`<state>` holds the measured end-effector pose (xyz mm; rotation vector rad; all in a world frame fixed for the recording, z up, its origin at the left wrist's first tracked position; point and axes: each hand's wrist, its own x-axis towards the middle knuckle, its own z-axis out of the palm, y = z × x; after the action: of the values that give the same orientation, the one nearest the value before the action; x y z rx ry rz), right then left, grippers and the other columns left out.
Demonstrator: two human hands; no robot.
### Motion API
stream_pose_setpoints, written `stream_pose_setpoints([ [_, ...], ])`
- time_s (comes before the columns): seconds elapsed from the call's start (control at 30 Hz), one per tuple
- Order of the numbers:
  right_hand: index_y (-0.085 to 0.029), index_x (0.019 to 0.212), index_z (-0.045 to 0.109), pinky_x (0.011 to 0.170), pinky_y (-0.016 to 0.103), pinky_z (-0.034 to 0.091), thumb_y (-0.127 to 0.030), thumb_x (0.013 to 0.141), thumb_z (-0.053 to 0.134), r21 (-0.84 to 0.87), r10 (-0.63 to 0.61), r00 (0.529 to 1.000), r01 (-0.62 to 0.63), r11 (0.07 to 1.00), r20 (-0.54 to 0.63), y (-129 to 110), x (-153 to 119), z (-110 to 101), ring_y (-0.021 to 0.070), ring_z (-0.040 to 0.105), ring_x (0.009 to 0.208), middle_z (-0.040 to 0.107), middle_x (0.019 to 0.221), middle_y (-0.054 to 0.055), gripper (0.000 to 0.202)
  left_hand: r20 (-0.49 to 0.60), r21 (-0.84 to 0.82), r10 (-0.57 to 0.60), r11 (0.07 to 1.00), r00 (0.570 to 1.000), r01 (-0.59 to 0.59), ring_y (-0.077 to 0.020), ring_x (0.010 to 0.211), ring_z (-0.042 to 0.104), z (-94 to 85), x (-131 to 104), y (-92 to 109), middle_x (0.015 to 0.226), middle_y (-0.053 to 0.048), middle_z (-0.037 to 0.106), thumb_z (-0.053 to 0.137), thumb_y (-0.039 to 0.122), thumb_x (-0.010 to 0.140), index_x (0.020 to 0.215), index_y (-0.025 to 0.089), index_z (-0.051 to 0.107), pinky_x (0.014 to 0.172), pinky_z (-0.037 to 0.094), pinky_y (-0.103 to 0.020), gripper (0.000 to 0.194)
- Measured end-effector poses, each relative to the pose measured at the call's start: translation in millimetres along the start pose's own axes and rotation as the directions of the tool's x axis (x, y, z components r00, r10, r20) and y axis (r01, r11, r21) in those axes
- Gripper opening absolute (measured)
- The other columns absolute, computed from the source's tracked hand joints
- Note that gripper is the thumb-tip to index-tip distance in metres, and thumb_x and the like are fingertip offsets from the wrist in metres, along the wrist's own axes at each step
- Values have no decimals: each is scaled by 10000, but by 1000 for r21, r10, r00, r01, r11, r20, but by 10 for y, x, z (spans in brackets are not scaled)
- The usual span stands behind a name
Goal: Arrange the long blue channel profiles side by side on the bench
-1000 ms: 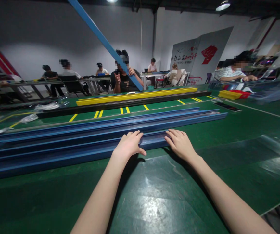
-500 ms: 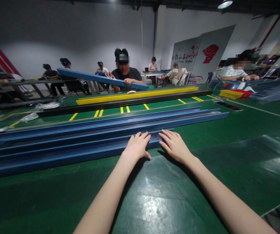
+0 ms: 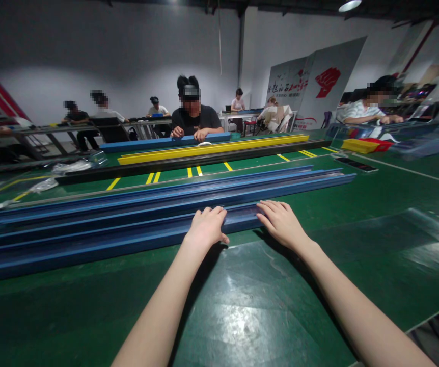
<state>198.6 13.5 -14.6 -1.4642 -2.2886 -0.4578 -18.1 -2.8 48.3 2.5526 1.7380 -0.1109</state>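
A long blue channel profile [image 3: 89,243], open side up, lies nearest me on the green table and runs off to the left. Across its right part lies my left hand [image 3: 207,225], fingers stretched toward the far rim and thumb apart on the near side; it touches the channel without a visible closed grip. My right hand [image 3: 282,223] is at the channel's right end, fingers extended and thumb apart, its fingertips at or just over that end. Two more blue channels [image 3: 280,192] lie parallel just behind. Both palms face down, so their undersides are hidden.
A clear plastic sheet [image 3: 250,295] lies in front of me. Farther back are a black bar [image 3: 158,171], a yellow bar [image 3: 212,149], a phone [image 3: 355,163] and a yellow tray [image 3: 359,146]. Across the table a person [image 3: 194,117] has both hands at another blue bar [image 3: 135,145].
My hands have moved apart, the left one leftward and the right one rightward along the channel. The person opposite has lowered a blue bar onto the table.
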Motion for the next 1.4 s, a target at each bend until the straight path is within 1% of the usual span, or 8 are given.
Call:
stream_pose_setpoints([
  [0.37, -133, 1161, 548, 947, 362, 303, -413, 904, 267, 20, -60, 998, 60, 998, -8, -138, 1, 71, 227, 442, 1152, 527, 1244, 116, 473, -90, 108, -43, 993, 995, 52, -279, 1041, 503, 26, -3, 43, 1179, -102, 531, 693, 393, 660, 1119, 168, 528, 851, 411, -390, 537],
  [0.63, -168, 1143, 555, 925, 369, 312, -404, 904, 275, 50, -65, 997, 66, 997, -28, -98, 15, 36, 217, 470, 1110, 557, 1204, 99, 438, -211, 142, 72, 989, 975, -42, -262, 1033, 502, 159, 48, 170, 1160, -122, 527, 642, 348, 724, 1075, 127, 540, 852, 415, -374, 427],
  [0.8, -172, 1096, 569, 872, 361, 341, -383, 902, 278, 109, 100, 988, -88, 990, -114, 131, 23, -39, 217, 508, 1043, 596, 1131, 95, 408, -260, 178, 115, 982, 959, -70, -236, 969, 527, 183, 71, 255, 1072, -111, 561, 498, 236, 830, 1000, 145, 584, 793, 424, -345, 211],
  [0.9, -179, 1029, 587, 829, 359, 371, -383, 893, 284, 195, 254, 956, -224, 955, -146, 296, 10, -43, 223, 537, 976, 628, 1046, 91, 390, -251, 176, 130, 981, 959, -86, -231, 933, 536, 200, 97, 258, 978, -103, 581, 409, 245, 877, 907, 148, 624, 751, 423, -336, 237],
  [1.03, -184, 917, 610, 794, 341, 402, -395, 861, 312, 401, 451, 885, -374, 836, -116, 466, -8, 48, 216, 565, 909, 649, 953, 94, 370, -270, 175, 136, 980, 953, -90, -223, 913, 534, 229, 122, 243, 934, -99, 580, 373, 269, 895, 881, 147, 633, 723, 411, -324, 287],
  [1.17, -195, 804, 621, 773, 328, 422, -406, 795, 394, 609, 591, 806, -492, 623, 47, 565, -5, 219, 190, 588, 817, 664, 837, 61, 311, -295, 181, 148, 979, 944, -97, -216, 909, 525, 260, 129, 253, 938, -99, 577, 367, 282, 899, 890, 151, 625, 710, 401, -317, 290],
  [1.3, -177, 780, 608, 734, 309, 454, -478, 729, 463, 843, 547, 801, -455, 289, 245, 590, 22, 368, 167, 605, 744, 660, 778, 61, 338, -352, 179, 151, 980, 924, -92, -210, 913, 516, 330, 144, 286, 946, -94, 579, 373, 285, 898, 900, 163, 615, 710, 394, -309, 271],
  [1.4, -163, 771, 603, 711, 303, 456, -524, 698, 483, 882, 506, 813, -430, 190, 288, 592, 46, 414, 157, 600, 701, 655, 746, 72, 387, -414, 168, 148, 982, 898, -85, -222, 917, 511, 432, 165, 323, 948, -98, 582, 345, 276, 905, 915, 158, 605, 706, 394, -322, 286],
])
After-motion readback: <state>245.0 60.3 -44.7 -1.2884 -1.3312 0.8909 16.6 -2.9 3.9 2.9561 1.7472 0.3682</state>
